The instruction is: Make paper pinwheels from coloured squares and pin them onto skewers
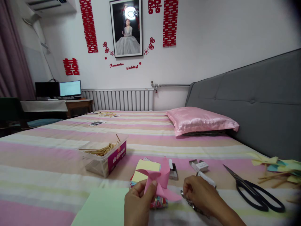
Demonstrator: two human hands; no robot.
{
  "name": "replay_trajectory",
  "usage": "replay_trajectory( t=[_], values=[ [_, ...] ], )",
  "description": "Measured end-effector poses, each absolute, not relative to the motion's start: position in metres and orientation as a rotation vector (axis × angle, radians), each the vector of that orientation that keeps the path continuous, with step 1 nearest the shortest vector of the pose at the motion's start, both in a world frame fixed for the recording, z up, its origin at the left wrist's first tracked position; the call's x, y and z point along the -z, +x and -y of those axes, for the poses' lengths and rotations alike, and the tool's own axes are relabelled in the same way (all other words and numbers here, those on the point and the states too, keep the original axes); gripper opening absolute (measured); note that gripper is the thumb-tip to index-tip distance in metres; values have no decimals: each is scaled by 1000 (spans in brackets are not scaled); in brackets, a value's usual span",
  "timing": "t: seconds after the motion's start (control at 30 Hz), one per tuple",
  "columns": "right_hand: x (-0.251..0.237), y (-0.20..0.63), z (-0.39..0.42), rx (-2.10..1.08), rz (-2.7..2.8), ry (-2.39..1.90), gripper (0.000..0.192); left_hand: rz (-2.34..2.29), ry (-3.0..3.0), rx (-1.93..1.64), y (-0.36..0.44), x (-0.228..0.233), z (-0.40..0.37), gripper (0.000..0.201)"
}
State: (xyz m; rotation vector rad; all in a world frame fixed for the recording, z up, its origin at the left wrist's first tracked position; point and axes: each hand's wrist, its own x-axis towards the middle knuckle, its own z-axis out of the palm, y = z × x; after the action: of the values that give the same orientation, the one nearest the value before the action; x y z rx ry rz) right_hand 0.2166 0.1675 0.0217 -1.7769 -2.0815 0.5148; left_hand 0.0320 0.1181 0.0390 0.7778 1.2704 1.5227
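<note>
My left hand [138, 204] pinches a pink paper pinwheel [158, 182] at its middle, thumb in front, with the blades folded out around it. My right hand [196, 190] is closed, fingers curled down beside a white small box [207, 179]; what they hold is hidden. A shiny metal item [188, 200] shows along the underside of this hand; I cannot tell what it is. Behind the pinwheel lies a stack of coloured paper [148, 166], yellow on top. A patterned bundle [160, 203] sits partly hidden below the pinwheel.
Left stands a clear plastic box [98, 166] of thin sticks. Green paper [101, 207] lies in front. Black-handled scissors [255, 191] rest to the right, near finished pinwheels [282, 166] on sticks. Small opened boxes [199, 164] and a pink pillow [202, 121] are farther back.
</note>
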Motion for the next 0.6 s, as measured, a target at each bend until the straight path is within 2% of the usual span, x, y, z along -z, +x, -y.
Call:
replay_trajectory(
  t=[0.23,0.5,0.6],
  values=[
    [-20,222,-171,-691,1983,-1581,15,-1296,816,-1515,31,-37,-119,30],
    [-15,218,-177,-1144,1771,-1282,5,-1291,799,-1540,33,-41,-118,27],
    [-15,217,-178,-1241,1690,-1214,10,-1299,813,-1551,33,-41,-117,27]
  ],
)
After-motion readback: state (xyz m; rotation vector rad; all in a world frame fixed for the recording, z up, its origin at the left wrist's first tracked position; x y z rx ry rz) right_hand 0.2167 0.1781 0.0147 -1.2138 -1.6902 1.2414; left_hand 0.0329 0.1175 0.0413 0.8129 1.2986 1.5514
